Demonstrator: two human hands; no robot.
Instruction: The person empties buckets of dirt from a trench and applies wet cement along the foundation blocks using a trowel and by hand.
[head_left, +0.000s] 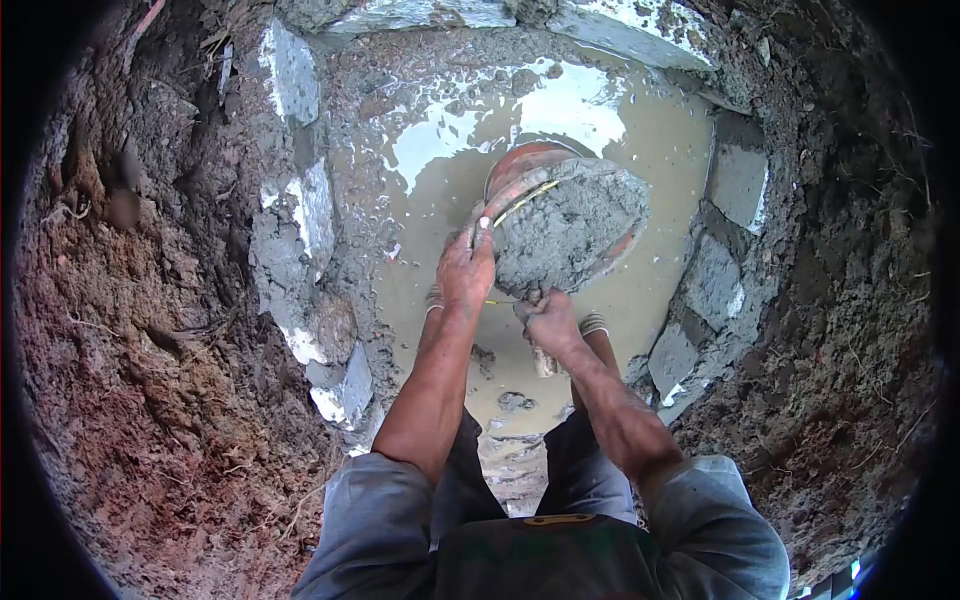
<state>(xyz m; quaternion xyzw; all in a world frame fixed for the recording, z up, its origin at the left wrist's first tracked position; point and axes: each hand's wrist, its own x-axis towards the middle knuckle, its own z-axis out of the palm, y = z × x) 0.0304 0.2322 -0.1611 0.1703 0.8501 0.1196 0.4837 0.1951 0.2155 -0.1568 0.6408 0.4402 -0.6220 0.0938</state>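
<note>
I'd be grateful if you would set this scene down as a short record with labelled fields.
Setting: earthen pit with muddy water at the bottom
Edging: mortar-smeared blocks along the left, right and far sides
Container: reddish pan, above the water in front of the person
Contents: wet grey mortar, heaped
Left hand: holding the pan's near-left rim, thumb on top
Right hand: closed around a pale handle below the pan
Unclear: what the handle belongs to

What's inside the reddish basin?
The reddish basin holds a lumpy grey mix, which covers its floor; anything beneath that cannot be seen. The left hand is at its rim.
</note>
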